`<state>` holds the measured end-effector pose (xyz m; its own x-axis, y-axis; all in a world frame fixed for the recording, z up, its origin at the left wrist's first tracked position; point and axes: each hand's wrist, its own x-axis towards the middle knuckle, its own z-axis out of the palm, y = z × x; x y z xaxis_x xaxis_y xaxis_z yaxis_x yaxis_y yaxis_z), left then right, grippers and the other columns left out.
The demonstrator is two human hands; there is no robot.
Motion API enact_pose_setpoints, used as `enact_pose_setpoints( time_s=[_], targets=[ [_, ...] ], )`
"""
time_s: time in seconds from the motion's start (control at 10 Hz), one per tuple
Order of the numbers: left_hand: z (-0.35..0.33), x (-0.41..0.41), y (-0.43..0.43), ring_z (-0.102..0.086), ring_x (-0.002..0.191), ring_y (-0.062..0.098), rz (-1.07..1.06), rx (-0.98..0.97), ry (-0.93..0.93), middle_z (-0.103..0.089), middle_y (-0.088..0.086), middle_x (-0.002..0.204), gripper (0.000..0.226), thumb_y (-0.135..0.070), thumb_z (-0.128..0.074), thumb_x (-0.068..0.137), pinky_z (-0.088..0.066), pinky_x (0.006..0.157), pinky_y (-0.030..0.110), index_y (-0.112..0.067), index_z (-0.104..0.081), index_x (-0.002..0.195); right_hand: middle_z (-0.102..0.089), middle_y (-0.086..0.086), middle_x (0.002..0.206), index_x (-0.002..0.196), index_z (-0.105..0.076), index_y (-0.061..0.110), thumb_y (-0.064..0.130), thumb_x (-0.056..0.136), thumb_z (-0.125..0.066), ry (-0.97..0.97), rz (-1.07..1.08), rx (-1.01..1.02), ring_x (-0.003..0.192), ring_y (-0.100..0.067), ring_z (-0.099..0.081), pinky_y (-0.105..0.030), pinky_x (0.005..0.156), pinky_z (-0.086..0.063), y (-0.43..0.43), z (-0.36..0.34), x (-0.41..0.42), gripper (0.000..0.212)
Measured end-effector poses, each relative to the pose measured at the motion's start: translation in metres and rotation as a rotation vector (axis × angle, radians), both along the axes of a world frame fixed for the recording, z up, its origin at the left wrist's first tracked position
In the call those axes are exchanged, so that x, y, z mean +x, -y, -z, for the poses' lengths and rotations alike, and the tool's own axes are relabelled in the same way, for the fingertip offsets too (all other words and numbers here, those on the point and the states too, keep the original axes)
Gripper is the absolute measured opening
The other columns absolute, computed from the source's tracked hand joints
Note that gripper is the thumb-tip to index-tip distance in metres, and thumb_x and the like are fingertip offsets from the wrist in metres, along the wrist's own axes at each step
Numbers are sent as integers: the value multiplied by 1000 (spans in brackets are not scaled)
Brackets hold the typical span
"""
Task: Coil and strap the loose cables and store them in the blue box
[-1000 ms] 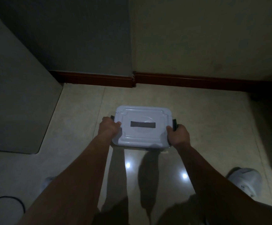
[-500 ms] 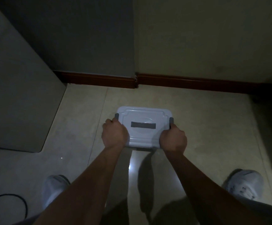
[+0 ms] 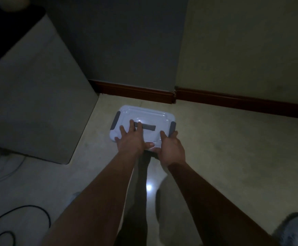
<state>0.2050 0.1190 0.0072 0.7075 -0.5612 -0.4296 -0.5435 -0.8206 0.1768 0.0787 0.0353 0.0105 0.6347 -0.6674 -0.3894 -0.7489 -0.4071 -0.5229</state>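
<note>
The pale blue box [image 3: 150, 115] lies on the tiled floor near the skirting board, its lid on, with a dark handle strip in the middle and grey clasps at both ends. My left hand [image 3: 131, 139] lies flat on the lid with fingers spread, fingertips reaching the handle strip. My right hand [image 3: 171, 148] rests at the box's near right corner, fingers straight and touching the lid by the right clasp. The box's contents are hidden under the lid.
A grey cabinet side [image 3: 34, 103] stands to the left. Dark red skirting board [image 3: 233, 102] runs along the wall behind. A black cable [image 3: 20, 212] loops on the floor at the lower left. A light shoe [image 3: 293, 229] shows at the lower right.
The box has gone from held at its ends to resting on the floor farther off, near the wall. Both hands have let go of the ends and now lie flat on the lid.
</note>
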Motion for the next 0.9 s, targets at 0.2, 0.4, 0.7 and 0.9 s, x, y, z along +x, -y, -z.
enact_pose_setpoints(
  time_s=[0.2, 0.4, 0.7, 0.9],
  targets=[
    [10, 65, 40, -9, 148, 44, -37, -7, 52, -9, -3, 163, 111, -73, -71, 68, -24, 110, 71, -33, -10, 152, -30, -16, 150, 152, -30, 24, 41, 89, -70, -40, -120, -88, 129, -36, -46, -47, 100, -51, 42, -5, 63, 77],
    [12, 88, 58, -5, 150, 43, -69, -1, 61, -5, -2, 165, 112, -75, -68, 70, -20, 112, 70, -33, -6, 154, -30, -12, 151, 155, -24, 29, 44, 87, -72, -147, -123, -107, 130, -31, -45, -30, 71, -49, 62, -7, 97, 84],
    [-69, 44, -1, -51, 118, 26, -75, -98, 60, -50, 7, 138, 65, -59, -57, 91, -46, 93, 45, -25, -39, 143, -46, -11, 143, 148, -34, 26, 61, 92, -48, -176, -263, -341, 124, -33, -46, -43, 87, -44, 65, -105, 59, 67],
    [-159, 25, -49, -55, 112, 25, -40, -187, 120, -53, 8, 135, 69, -62, -56, 86, -48, 90, 43, -25, -41, 142, -49, -11, 142, 147, -41, 23, 63, 89, -47, -100, -308, -435, 126, -35, -45, -43, 93, -42, 43, -187, 19, 71]
  ],
)
